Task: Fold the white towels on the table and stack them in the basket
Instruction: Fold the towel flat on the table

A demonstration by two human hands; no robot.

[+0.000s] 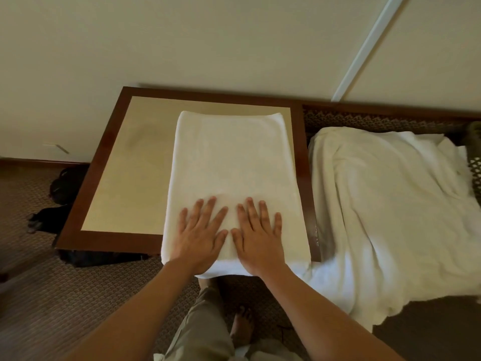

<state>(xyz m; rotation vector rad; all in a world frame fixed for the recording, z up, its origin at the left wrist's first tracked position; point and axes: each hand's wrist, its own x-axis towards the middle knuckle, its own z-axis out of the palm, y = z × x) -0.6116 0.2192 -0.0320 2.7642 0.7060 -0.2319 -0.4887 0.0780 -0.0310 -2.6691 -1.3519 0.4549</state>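
I've got my left hand (198, 237) and right hand (256, 237) flat, fingers straight, pressing the folded towel's (231, 162) near end. Its long axis runs away from my palms across the table (109, 194); both hands equally near, the wicker basket (385, 117) beyond my right

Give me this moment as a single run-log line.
left hand: flat on folded towel | right hand: flat beside it | table | unfolded towels: right

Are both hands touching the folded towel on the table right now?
Touching. The head view shows the left hand and right hand lying flat, fingers spread, on the near end of the folded towel.
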